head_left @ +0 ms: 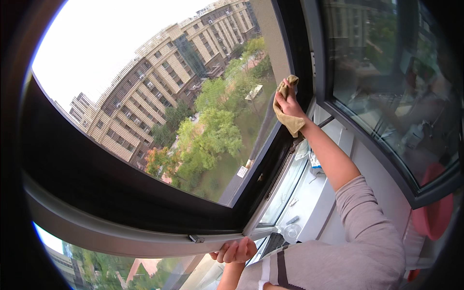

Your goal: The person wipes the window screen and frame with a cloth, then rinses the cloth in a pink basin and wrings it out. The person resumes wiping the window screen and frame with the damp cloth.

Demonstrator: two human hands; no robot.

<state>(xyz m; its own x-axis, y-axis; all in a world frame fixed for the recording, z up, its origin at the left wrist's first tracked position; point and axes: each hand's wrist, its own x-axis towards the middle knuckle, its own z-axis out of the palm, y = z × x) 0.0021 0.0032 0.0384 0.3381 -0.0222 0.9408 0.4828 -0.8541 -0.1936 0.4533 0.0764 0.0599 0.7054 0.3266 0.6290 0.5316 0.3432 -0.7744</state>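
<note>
A crumpled tan cloth (294,123) is in my right hand (289,103), bunched between the fingers and hanging over the wrist. That hand is against the black window frame (299,61), beside the screened pane at upper right. Low in the view, my left hand (237,250) has its fingers curled around the edge of the grey window frame (156,243). A small metal catch (196,238) sits on this frame, left of the hand. The left palm and the inner side of the grip are hidden.
An opened window sash (366,134) angles out at right. On the white sill (308,188) are a clear plastic container (291,232), a small grey object (292,220) and a blue-and-white item (316,163). A pink basin (435,217) is at lower right. Trees and buildings show outside.
</note>
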